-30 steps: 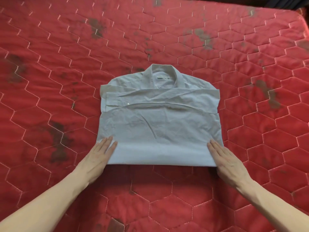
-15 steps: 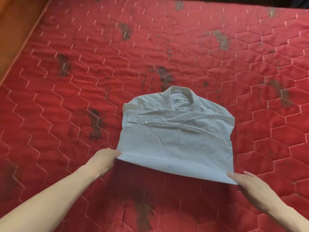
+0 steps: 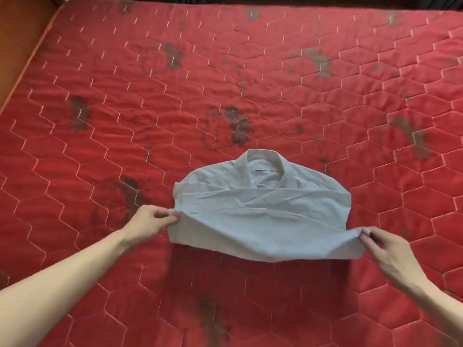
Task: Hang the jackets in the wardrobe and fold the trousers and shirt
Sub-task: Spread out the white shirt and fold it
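Observation:
A pale blue shirt [image 3: 260, 219], partly folded with its collar pointing away from me, lies in the middle of the red quilted mattress [image 3: 125, 108]. My left hand [image 3: 150, 220] pinches the shirt's near left corner. My right hand [image 3: 387, 250] pinches the near right corner. The near edge of the shirt is lifted off the mattress and sags between the two hands, while the collar end still rests on the bed. No jackets or trousers are in view.
The mattress carries dark stains in several places. A brown wooden bed frame [image 3: 22, 46] runs along the left edge. A dark strip [image 3: 300, 0] borders the far end of the mattress.
Both hands went from lying flat on the shirt's near edge to pinching its near corners. The near edge has come up off the mattress. The view has tilted up and left.

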The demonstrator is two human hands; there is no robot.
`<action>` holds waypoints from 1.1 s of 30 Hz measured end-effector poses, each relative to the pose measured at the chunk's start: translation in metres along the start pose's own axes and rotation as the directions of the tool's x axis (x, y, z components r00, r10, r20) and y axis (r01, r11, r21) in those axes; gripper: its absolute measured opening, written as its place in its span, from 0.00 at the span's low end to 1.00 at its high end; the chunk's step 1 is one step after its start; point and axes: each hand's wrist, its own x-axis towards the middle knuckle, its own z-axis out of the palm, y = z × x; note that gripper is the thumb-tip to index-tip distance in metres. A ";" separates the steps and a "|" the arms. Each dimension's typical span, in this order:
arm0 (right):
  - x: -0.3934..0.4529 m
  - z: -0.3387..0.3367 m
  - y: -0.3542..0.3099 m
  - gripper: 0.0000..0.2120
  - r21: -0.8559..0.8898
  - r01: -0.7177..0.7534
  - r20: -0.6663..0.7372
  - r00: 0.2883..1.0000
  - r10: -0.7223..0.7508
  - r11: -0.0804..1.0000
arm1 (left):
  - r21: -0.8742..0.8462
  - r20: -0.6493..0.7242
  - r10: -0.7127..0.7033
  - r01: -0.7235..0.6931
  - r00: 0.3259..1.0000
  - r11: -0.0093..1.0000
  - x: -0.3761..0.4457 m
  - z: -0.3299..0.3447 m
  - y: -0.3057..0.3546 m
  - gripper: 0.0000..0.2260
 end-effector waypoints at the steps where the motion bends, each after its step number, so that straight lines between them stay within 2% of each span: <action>1: 0.011 0.001 -0.006 0.11 0.048 -0.029 -0.052 0.998 0.031 0.998 | -0.093 -0.055 -0.010 0.005 0.998 0.996 0.009 -0.001 0.004 0.05; 4: 0.043 0.006 -0.023 0.11 0.145 -0.084 -0.176 0.978 0.110 0.986 | -0.203 -0.184 -0.044 0.006 0.982 0.979 0.038 -0.003 0.010 0.06; 8: 0.086 0.014 -0.043 0.15 0.179 -0.107 -0.244 0.958 0.150 0.978 | -0.298 -0.292 -0.076 -0.015 0.953 0.955 0.077 -0.002 0.012 0.13; 11: 0.121 0.021 -0.056 0.15 0.171 -0.123 -0.295 0.940 0.170 0.977 | -0.346 -0.413 -0.115 -0.039 0.903 0.937 0.097 0.008 0.022 0.16; 13: 0.141 0.027 -0.063 0.14 0.148 -0.143 -0.316 0.931 0.184 0.979 | -0.345 -0.483 -0.127 -0.055 0.866 0.937 0.109 0.016 0.030 0.20; 16: 0.168 0.039 -0.062 0.13 0.099 -0.201 -0.342 0.913 0.223 0.975 | -0.299 -0.542 -0.093 -0.088 0.835 0.950 0.127 0.024 0.043 0.20; 20: 0.193 0.054 -0.048 0.16 -0.008 -0.319 -0.354 0.887 0.296 0.948 | -0.259 -0.590 -0.059 -0.120 0.805 0.958 0.154 0.033 0.057 0.21; 24: 0.210 0.064 -0.041 0.16 -0.029 -0.370 -0.383 0.862 0.332 0.928 | -0.198 -0.654 -0.020 -0.146 0.756 0.969 0.182 0.041 0.069 0.19; 27: 0.224 0.069 -0.037 0.18 -0.059 -0.398 -0.397 0.851 0.344 0.916 | -0.172 -0.694 -0.061 -0.083 0.718 0.982 0.200 0.046 0.071 0.19; 30: 0.231 0.073 -0.036 0.18 -0.051 -0.421 -0.401 0.839 0.368 0.905 | -0.097 -0.697 -0.119 0.071 0.707 0.993 0.213 0.050 0.066 0.15; 32: 0.232 0.078 -0.039 0.15 -0.056 -0.421 -0.436 0.826 0.357 0.905 | -0.010 -0.749 -0.129 0.183 0.650 0.983 0.215 0.054 0.064 0.09; 33: 0.231 0.081 -0.042 0.15 -0.057 -0.394 -0.476 0.818 0.322 0.917 | 0.049 -0.773 -0.082 0.188 0.630 0.981 0.212 0.057 0.062 0.10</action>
